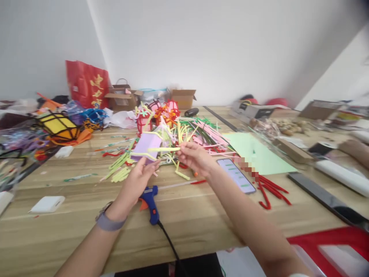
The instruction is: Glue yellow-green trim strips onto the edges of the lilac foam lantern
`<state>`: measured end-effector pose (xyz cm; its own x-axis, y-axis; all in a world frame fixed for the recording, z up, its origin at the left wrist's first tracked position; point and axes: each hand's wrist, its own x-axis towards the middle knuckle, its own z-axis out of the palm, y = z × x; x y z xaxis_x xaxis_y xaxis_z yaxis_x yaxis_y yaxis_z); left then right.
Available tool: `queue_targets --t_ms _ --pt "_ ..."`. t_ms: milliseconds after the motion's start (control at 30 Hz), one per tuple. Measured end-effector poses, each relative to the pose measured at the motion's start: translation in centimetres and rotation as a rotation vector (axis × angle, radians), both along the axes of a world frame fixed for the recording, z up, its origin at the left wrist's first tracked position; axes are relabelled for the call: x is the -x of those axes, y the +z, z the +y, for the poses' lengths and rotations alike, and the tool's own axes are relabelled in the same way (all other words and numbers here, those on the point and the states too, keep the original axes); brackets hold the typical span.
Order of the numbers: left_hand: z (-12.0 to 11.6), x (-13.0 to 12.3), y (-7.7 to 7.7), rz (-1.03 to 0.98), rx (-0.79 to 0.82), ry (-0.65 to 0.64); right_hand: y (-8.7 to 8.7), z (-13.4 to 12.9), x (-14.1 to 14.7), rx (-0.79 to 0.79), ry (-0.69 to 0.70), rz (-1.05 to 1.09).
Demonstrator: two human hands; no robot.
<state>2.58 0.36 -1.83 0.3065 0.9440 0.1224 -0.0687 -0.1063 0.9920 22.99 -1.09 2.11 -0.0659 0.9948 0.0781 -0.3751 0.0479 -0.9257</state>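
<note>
My left hand (142,175) holds a lilac box-like piece (142,147) with pale yellow fuzzy strips along its upper and lower edges. Its fingers grip the lower side. Pinched in my right hand (196,157) is a pale yellow pipe cleaner (164,149), pointing left across the lilac piece's front. Whether its tip touches the piece, I cannot tell. Below the hands a blue glue gun (150,204) lies on the table with its cord running toward me. Behind them is a heap of yellow, green and pink pipe cleaners (184,130).
A phone (236,176) with a lit screen lies right of my right forearm, beside red pipe cleaners (273,188) and a light green sheet (259,154). Finished-looking lanterns (59,126), a red bag (88,84) and cardboard boxes (183,99) stand farther back. Another person's arm (353,150) shows at right.
</note>
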Motion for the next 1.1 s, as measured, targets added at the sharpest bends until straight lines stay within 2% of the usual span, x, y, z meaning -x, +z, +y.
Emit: queue_targets --t_ms 133,200,267,400,500,567,600,633,667,767,833,867,967,1100 --pt "0.6 0.4 -0.6 0.318 -0.166 0.008 -2.9 -1.2 2.3 0.065 -0.017 0.045" --pt "0.5 0.4 -0.7 0.406 -0.248 0.036 -4.1 -1.7 2.8 0.057 -0.040 0.036" --pt "0.2 0.3 -0.6 0.361 -0.250 0.011 -5.0 -2.0 3.0 0.029 -0.060 -0.001" --pt "-0.7 -0.4 -0.7 0.185 -0.088 -0.122 -6.2 -2.4 3.4 -0.070 -0.032 -0.148" --pt "-1.2 -0.9 -1.3 0.123 -0.028 -0.039 -6.1 -3.0 4.2 -0.157 0.043 -0.277" --pt "-1.3 -1.1 -1.7 0.037 -0.001 0.016 -5.5 -4.0 4.1 -0.262 0.035 -0.449" --pt "-1.4 -1.2 -1.8 -0.015 0.008 0.030 -5.2 -4.7 3.6 -0.312 0.001 -0.543" --pt "-1.4 -1.2 -1.8 -0.068 0.013 0.040 -4.9 -5.5 2.7 -0.441 -0.106 -0.786" --pt "-1.5 -1.2 -1.8 -0.114 0.015 0.052 -4.7 -6.5 1.3 -0.459 -0.211 -0.875" --pt "-1.6 -1.4 -1.6 -0.188 0.019 0.099 -5.0 -9.8 -4.4 -0.359 -0.578 -1.000" --pt "-1.6 -1.5 -1.5 -0.196 0.025 0.106 -5.9 -11.7 -8.5 -0.226 -0.884 -1.112" --pt "-1.7 -1.5 -1.5 -0.195 0.026 0.106 -6.4 -12.5 -10.2 -0.187 -0.950 -1.146" --pt "-1.8 -1.6 -1.6 -0.174 0.017 0.103 -7.9 -13.9 -13.3 -0.111 -0.985 -1.241" --pt "-1.8 -1.5 -1.6 -0.132 0.010 0.083 -9.2 -14.1 -13.8 -0.043 -0.978 -1.303"
